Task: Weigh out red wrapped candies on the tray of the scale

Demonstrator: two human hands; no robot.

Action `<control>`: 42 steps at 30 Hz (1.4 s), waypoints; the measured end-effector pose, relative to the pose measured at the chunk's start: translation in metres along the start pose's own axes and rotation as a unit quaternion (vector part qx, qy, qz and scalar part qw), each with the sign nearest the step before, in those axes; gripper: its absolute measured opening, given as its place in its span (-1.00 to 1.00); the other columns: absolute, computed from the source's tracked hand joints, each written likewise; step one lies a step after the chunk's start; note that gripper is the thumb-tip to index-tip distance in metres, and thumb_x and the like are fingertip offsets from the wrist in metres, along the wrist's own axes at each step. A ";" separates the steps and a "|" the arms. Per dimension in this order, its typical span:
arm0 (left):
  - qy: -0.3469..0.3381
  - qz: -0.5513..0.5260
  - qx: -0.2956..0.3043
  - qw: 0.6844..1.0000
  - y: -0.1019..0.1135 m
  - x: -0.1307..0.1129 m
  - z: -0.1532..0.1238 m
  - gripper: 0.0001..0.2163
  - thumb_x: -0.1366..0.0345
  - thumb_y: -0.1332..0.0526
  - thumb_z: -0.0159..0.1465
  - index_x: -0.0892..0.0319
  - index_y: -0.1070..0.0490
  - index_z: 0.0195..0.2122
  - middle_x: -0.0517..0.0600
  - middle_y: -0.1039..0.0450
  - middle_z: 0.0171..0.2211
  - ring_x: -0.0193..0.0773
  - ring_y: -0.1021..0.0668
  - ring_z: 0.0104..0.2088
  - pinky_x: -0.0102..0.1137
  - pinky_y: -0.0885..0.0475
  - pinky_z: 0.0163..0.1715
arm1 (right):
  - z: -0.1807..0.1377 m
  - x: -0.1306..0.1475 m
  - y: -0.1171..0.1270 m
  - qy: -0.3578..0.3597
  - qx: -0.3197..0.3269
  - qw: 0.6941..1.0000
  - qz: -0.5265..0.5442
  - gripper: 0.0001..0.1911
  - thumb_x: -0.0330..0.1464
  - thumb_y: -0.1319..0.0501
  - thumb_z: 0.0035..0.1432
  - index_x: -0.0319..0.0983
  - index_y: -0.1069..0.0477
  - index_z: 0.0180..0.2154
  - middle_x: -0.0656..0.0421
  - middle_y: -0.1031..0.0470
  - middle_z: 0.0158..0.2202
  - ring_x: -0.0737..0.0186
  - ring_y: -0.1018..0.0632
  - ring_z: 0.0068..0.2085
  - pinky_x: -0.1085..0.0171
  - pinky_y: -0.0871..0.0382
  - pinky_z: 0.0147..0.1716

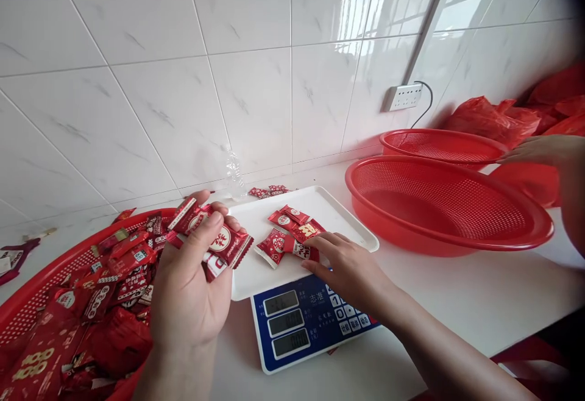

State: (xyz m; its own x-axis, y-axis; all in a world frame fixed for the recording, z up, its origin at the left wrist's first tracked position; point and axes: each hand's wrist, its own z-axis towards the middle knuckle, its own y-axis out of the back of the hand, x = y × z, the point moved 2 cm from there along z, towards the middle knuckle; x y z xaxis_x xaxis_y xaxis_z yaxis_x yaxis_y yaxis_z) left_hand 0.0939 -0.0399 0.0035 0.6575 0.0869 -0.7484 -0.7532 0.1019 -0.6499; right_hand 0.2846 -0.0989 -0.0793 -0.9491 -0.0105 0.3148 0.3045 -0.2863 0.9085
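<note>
My left hand (192, 279) is closed around several red wrapped candies (223, 242), which stick out between thumb and fingers. It is held up at the near left corner of the white scale tray (342, 212). Over the tray's front edge, my right hand (350, 267) has its thumb and fingertips closed on a small red candy packet (297, 247). More red packets (276, 244) lie in a loose pile beside those fingertips. Below the tray shows the blue scale panel (297, 328) with its displays and keys; my right hand covers some keys.
A red basket (27, 291) heaped with red candies and packets stands at left. At right are two red perforated baskets (448, 242), with a co-worker's hand (543, 151) at the rear one. Behind lie red plastic bags (493, 120). A wall socket (403, 97) and clear plastic (234, 172) are visible.
</note>
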 end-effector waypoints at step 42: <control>0.061 0.023 0.054 0.996 0.001 0.007 -0.006 -0.73 0.43 -0.39 0.04 0.07 -0.51 -0.21 -0.12 -0.50 -0.39 -0.41 -0.55 -0.43 -0.55 -0.51 -0.41 | -0.007 -0.115 0.063 -0.205 -0.174 0.957 -0.111 -0.51 0.06 -0.06 0.15 -0.16 -0.54 -0.34 0.00 -0.55 -0.23 -0.08 -0.53 -0.21 0.16 -0.31 -0.49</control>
State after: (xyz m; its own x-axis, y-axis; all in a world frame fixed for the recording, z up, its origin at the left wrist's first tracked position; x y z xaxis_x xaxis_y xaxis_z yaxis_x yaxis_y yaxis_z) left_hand 0.0977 -0.0447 -0.0034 0.6102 -0.0274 -0.7918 -0.7714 0.2072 -0.6017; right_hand 0.4125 -0.1224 -0.0599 -0.8546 0.4431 0.2710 -0.0131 -0.5399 0.8416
